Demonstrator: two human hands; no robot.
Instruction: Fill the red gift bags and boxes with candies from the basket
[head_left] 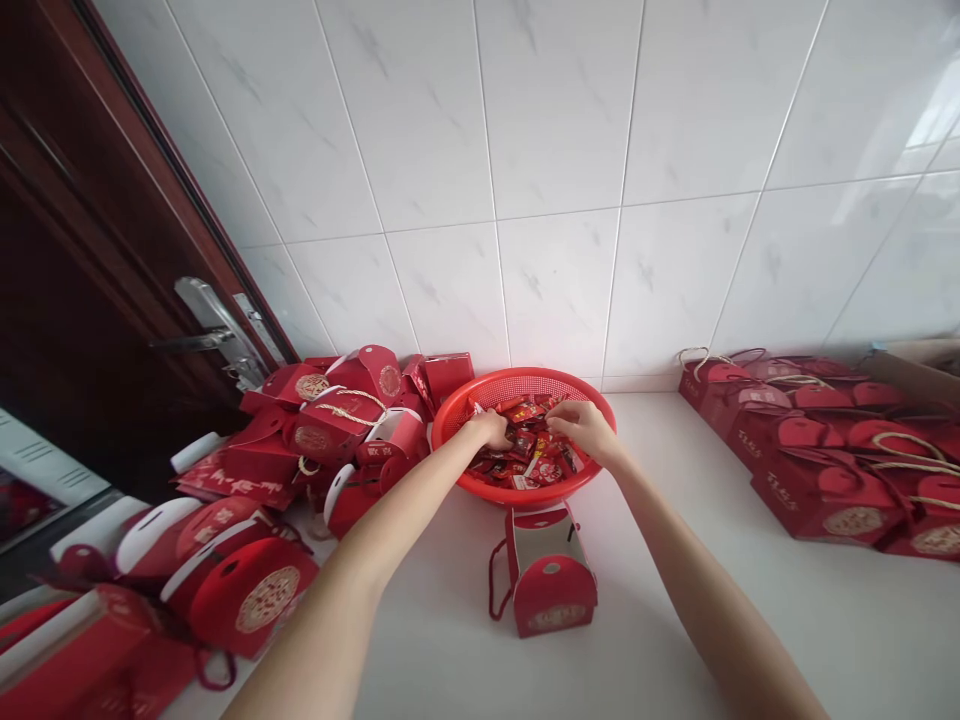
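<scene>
Both of my hands reach into a red plastic basket (536, 497) with perforated sides, which holds many small red wrapped candies (541, 455). At the basket's left side, my left hand (491, 430) has its fingers curled down among the wrappers, with the tips hidden. My right hand (585, 426) is over the right part of the pile, thumb and fingers drawn together at the candies; what lies between them is too small to tell. In front of the basket stands a red gift box (555, 600), its top open and a dark red cord handle hanging at its left.
Red gift boxes (337, 430) with rope handles are heaped on the left, and more (255, 590) lie nearer. Rows of closed red boxes (825, 490) stand on the right. A tiled wall (555, 290) is behind the white tabletop (660, 620); a door handle (217, 335) shows left.
</scene>
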